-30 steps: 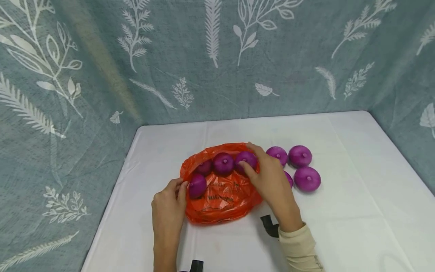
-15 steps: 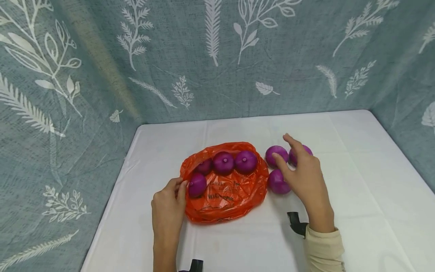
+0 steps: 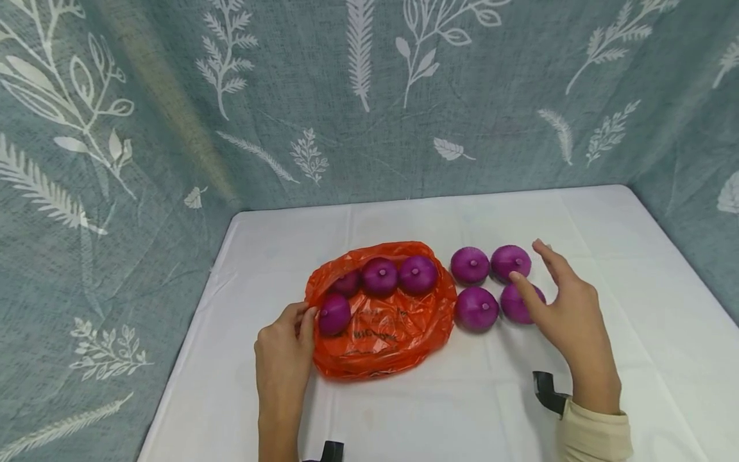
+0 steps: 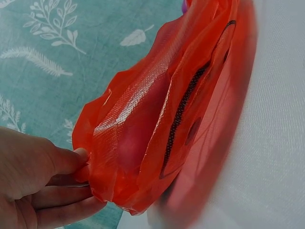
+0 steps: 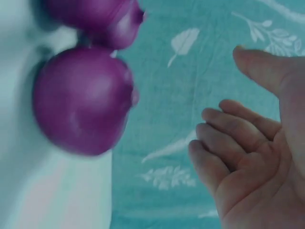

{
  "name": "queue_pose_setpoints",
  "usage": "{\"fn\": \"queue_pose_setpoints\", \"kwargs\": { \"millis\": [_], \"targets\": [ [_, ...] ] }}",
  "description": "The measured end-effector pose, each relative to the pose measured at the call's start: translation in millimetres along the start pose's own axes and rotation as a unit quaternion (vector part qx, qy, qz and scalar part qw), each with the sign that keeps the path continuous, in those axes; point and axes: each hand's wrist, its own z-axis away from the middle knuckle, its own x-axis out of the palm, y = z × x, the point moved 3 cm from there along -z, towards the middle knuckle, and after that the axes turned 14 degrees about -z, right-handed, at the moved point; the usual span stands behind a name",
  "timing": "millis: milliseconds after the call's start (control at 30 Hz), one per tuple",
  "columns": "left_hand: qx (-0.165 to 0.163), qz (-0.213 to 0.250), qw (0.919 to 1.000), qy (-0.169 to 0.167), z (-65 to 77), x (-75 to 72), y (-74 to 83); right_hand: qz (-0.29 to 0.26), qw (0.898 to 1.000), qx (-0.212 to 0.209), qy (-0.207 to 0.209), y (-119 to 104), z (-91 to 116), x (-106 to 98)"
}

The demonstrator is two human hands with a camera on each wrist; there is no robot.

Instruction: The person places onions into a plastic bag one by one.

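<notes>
An orange-red plastic bag (image 3: pixel 381 362) lies with its mouth spread wide on the table, black print on its inside. Several purple onions (image 3: pixel 379 277) sit in it along the far and left sides. My left hand (image 3: pixel 284 350) pinches the bag's left rim between thumb and fingers; the left wrist view shows the thumb on the plastic (image 4: pixel 128 143). Right of the bag, more onions (image 3: pixel 476 309) stand in two rows. My right hand (image 3: pixel 568 314) is spread beside the near right onion (image 3: pixel 516 304), partly covering it. In the right wrist view its palm holds nothing, apart from the onion (image 5: pixel 83 102).
A white cloth covers the table (image 3: pixel 404 417). Behind and at the sides hangs a blue-green curtain (image 3: pixel 496 128) with white leaf prints. Black camera mounts (image 3: pixel 548 393) stick out from both wrists.
My right hand has moved right, from the onion at the bag's far right side, over the loose onions, to their right side. The left hand keeps its hold on the bag's rim.
</notes>
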Motion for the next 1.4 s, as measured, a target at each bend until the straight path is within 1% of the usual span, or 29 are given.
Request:
{"fn": "queue_pose_setpoints", "kwargs": {
  "millis": [167, 333, 467, 600, 700, 833, 1000, 1200, 1400],
  "targets": [
    [0.001, 0.0, 1.0, -0.001, -0.2, 0.0, 0.5, -0.003, 1.0, 0.002, -0.01, 13.2, 6.6, -9.6],
    [-0.001, 0.0, 1.0, -0.003, -0.9, 0.8, 1.1, 0.008, 0.999, 0.012, -0.043, 25.5, 10.5, -13.6],
    [0.0, -0.001, 1.0, -0.004, -1.0, 1.3, 0.9, 0.025, 0.996, 0.042, -0.077, 34.8, 13.5, -13.0],
    [0.004, -0.004, 1.0, 0.002, -0.9, 1.3, -0.6, 0.033, 0.99, 0.075, -0.116, 43.6, 16.8, -8.8],
    [0.006, -0.003, 1.0, 0.007, -1.1, 1.1, -1.3, 0.035, 0.986, 0.087, -0.135, 49.1, 18.5, -5.7],
    [0.008, 0.001, 0.9999, 0.007, -1.4, 1.1, -0.9, 0.037, 0.984, 0.094, -0.146, 54.0, 18.8, -3.5],
    [0.003, -0.006, 0.9999, 0.007, -1.9, 0.9, -0.4, 0.035, 0.982, 0.098, -0.159, 58.0, 18.9, 0.6],
    [0.0, -0.004, 1.0, -0.002, -2.1, 1.9, 0.3, 0.035, 0.983, 0.085, -0.16, 61.8, 19.3, 3.2],
    [0.0, -0.004, 1.0, 0.001, -2.8, 1.3, 1.0, 0.042, 0.984, 0.075, -0.157, 62.9, 16.6, 5.5]
  ]
}}
